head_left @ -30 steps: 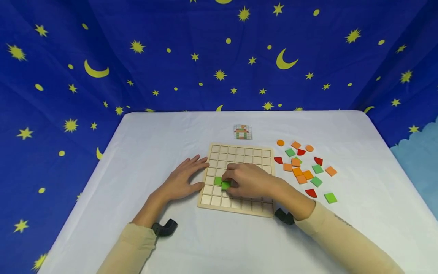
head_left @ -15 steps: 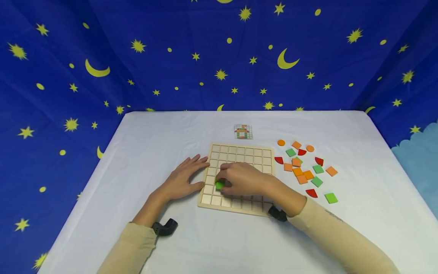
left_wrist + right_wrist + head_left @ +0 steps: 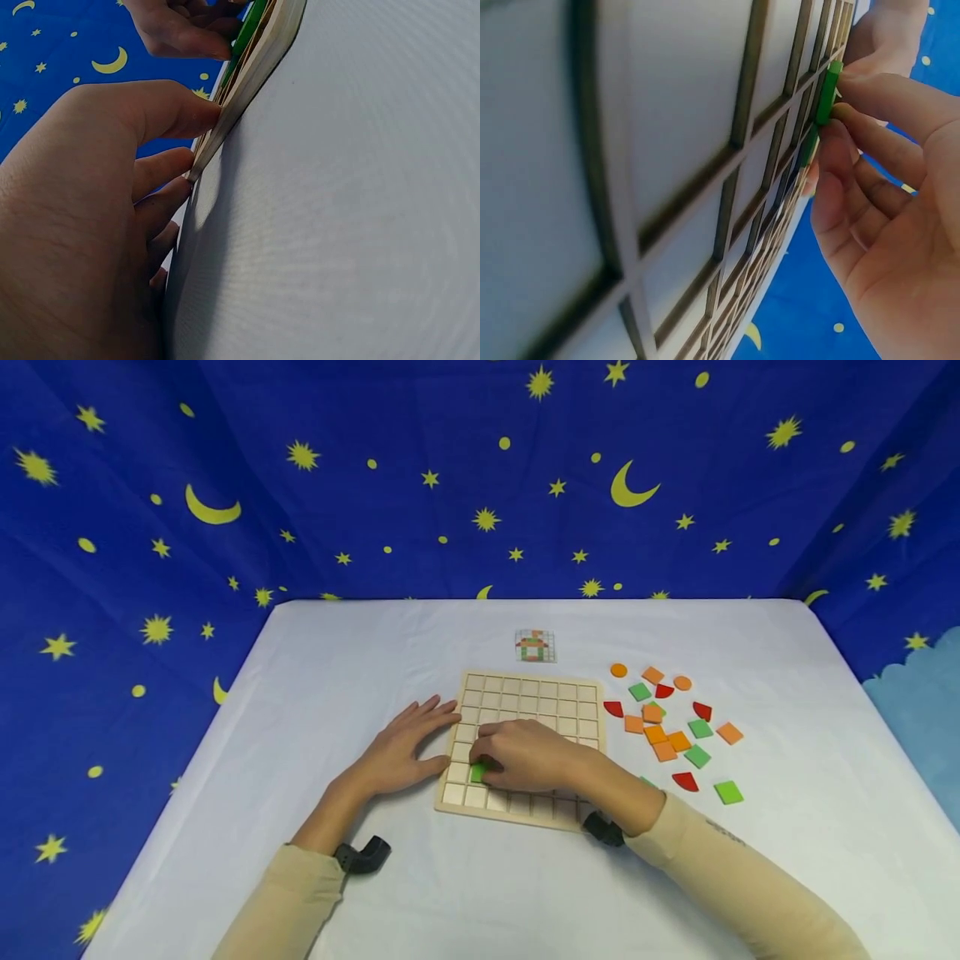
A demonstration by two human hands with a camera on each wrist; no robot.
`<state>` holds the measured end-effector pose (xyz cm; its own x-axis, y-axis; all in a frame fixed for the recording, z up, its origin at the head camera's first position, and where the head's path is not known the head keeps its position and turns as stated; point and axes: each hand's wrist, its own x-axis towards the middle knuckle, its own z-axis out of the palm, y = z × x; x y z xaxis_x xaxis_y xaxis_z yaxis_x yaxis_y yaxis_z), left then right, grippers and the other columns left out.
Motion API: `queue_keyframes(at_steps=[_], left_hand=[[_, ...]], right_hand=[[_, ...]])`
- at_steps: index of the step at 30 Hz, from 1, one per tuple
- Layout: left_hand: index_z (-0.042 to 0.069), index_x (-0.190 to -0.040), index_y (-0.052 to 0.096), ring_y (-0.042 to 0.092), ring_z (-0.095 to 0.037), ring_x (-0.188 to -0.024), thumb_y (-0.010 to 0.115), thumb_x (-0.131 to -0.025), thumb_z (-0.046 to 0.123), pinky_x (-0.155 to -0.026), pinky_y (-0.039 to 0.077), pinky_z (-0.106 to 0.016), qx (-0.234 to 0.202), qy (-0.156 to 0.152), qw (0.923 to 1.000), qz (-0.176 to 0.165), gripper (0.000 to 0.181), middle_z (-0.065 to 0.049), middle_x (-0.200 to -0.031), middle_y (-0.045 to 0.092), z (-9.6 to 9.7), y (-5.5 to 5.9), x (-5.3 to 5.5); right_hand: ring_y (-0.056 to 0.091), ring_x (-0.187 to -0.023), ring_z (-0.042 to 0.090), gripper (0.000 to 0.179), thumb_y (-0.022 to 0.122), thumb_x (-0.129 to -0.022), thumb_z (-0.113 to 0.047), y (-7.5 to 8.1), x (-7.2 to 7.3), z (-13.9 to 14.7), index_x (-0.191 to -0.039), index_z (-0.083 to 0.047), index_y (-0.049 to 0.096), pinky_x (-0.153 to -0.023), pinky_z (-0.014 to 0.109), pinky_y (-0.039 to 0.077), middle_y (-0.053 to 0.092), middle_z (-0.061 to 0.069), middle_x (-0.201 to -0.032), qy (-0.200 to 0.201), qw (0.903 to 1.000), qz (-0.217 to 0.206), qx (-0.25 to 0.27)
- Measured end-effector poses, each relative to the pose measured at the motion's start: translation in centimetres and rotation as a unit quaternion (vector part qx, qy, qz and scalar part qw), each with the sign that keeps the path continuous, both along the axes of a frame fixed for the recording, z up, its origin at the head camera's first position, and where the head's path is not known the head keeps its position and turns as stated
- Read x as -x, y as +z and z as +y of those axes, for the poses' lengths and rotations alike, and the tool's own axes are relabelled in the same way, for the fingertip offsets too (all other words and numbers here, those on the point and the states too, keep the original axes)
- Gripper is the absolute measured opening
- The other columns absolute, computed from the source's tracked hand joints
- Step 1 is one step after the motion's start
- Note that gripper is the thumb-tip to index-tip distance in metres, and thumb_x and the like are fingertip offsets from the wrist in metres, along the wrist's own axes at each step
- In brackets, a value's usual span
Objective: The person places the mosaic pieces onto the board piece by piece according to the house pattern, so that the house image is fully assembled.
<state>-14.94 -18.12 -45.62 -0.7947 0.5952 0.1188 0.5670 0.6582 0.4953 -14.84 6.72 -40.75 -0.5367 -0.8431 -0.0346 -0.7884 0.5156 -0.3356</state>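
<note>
My right hand [image 3: 528,756] pinches a green square tile [image 3: 477,772] between thumb and fingers, low on the left part of a wooden grid board [image 3: 528,687]. In the right wrist view this pinched green tile [image 3: 829,94] stands slightly tilted at the board's surface. A second green tile [image 3: 808,146] lies in the grid beside it; the right hand hides it in the head view. With fingers spread, my left hand [image 3: 401,752] touches the board's left edge. The left wrist view has its thumb and fingertips against the wooden rim [image 3: 259,64].
Right of the board lie scattered orange tiles [image 3: 665,751], green tiles [image 3: 697,756], red quarter-circle tiles [image 3: 686,782] and orange round tiles [image 3: 618,670]. A small card with a printed coloured pattern [image 3: 535,645] lies behind the board. A starry blue curtain [image 3: 405,510] surrounds the white table.
My right hand has shifted left with the green tile, now one cell nearer the board's left edge, and covers the other green tile. The left hand has stayed in place.
</note>
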Motion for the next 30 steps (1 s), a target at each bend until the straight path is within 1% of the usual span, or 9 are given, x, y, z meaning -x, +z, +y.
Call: queue_keyframes(at_steps=[3,10,14,18,24,27,30], left_hand=[[0.015,-0.144,0.045,0.018,-0.024,-0.143,0.063,-0.089,0.035,-0.117,0.011,-0.043,-0.004,-0.002,1.0000,0.001,0.061,0.000,-0.153,0.033,0.0,0.0,0.0],[0.018,-0.145,0.044,0.017,-0.022,-0.144,0.061,-0.089,0.037,-0.117,0.010,-0.041,0.004,0.001,1.0000,-0.001,0.061,0.003,-0.154,0.031,-0.1,-0.1,0.0],[0.018,-0.145,0.044,0.016,-0.022,-0.144,0.062,-0.089,0.037,-0.117,0.010,-0.041,0.004,-0.001,1.0000,-0.001,0.061,0.004,-0.154,0.031,-0.1,-0.1,0.1],[0.018,-0.145,0.045,0.016,-0.021,-0.144,0.061,-0.089,0.037,-0.117,0.010,-0.040,0.003,-0.002,1.0000,-0.002,0.061,0.004,-0.154,0.031,-0.1,-0.2,0.1],[0.018,-0.145,0.044,0.017,-0.021,-0.144,0.061,-0.089,0.037,-0.117,0.010,-0.040,0.006,-0.002,1.0000,-0.002,0.061,0.003,-0.154,0.031,0.0,-0.2,0.2],[0.018,-0.145,0.044,0.017,-0.022,-0.144,0.061,-0.089,0.037,-0.117,0.010,-0.041,0.007,-0.001,1.0000,0.000,0.062,0.003,-0.154,0.031,0.0,-0.2,0.2],[0.018,-0.145,0.045,0.017,-0.022,-0.144,0.062,-0.088,0.036,-0.117,0.011,-0.041,0.007,0.002,1.0000,0.001,0.062,0.003,-0.154,0.032,0.0,-0.3,0.2]], right_hand=[[0.052,-0.075,0.002,0.022,0.070,-0.087,-0.027,0.0,-0.1,-0.1,-0.108,-0.019,0.072,-0.072,0.026,0.050,0.060,-0.010,-0.096,0.002,1.0000,-0.001,0.002],[0.050,-0.071,0.004,0.021,0.070,-0.088,-0.026,0.1,-0.3,-0.5,-0.106,-0.016,0.072,-0.067,0.024,0.048,0.058,-0.009,-0.091,0.008,1.0000,-0.004,-0.001],[0.050,-0.071,0.003,0.021,0.069,-0.088,-0.027,0.0,-0.3,-0.4,-0.107,-0.017,0.072,-0.068,0.024,0.048,0.058,-0.009,-0.093,0.005,1.0000,0.003,-0.004],[0.052,-0.074,0.003,0.022,0.069,-0.088,-0.028,-0.1,-0.2,-0.2,-0.108,-0.018,0.072,-0.071,0.025,0.049,0.059,-0.010,-0.094,0.003,1.0000,-0.007,0.006],[0.053,-0.078,0.003,0.023,0.069,-0.087,-0.026,0.4,0.2,0.7,-0.109,-0.020,0.072,-0.075,0.026,0.049,0.060,-0.012,-0.096,-0.011,0.9995,-0.020,0.022],[0.054,-0.078,0.004,0.022,0.069,-0.087,-0.025,0.7,0.4,1.5,-0.108,-0.019,0.072,-0.072,0.025,0.049,0.060,-0.011,-0.096,-0.022,0.9988,-0.025,0.035],[0.054,-0.078,0.004,0.021,0.069,-0.087,-0.025,0.9,0.6,2.5,-0.107,-0.019,0.072,-0.070,0.023,0.048,0.061,-0.011,-0.094,-0.043,0.9975,-0.028,0.049]])
